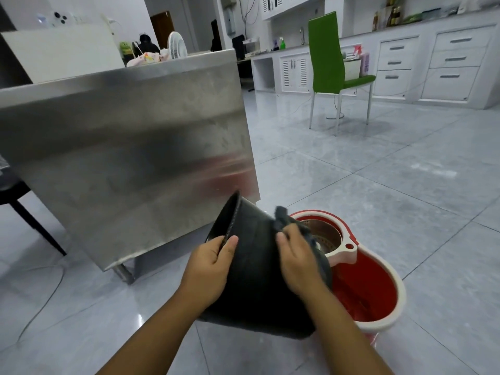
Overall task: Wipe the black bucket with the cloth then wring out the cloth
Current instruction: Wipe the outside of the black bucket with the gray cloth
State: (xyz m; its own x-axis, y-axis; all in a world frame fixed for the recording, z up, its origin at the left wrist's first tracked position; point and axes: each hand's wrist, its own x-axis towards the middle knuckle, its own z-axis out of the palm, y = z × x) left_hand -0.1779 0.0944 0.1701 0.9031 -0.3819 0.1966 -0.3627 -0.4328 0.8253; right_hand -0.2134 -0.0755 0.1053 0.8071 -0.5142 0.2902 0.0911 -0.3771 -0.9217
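Observation:
The black bucket [257, 269] is tilted on its side above the floor, its open mouth turned up and to the left. My left hand [209, 269] grips its rim, thumb on the outer wall. My right hand [296, 262] presses a dark grey cloth [284, 219] against the bucket's upper outer wall. Part of the cloth bunches up above my fingers; the rest is hidden under my palm.
A red mop bucket [378, 290] with a white rim and metal spinner basket [324, 234] stands on the tiled floor just right of the black bucket. A stainless steel counter [130, 158] rises at left. A green chair [332, 66] and white cabinets [433, 63] stand farther back.

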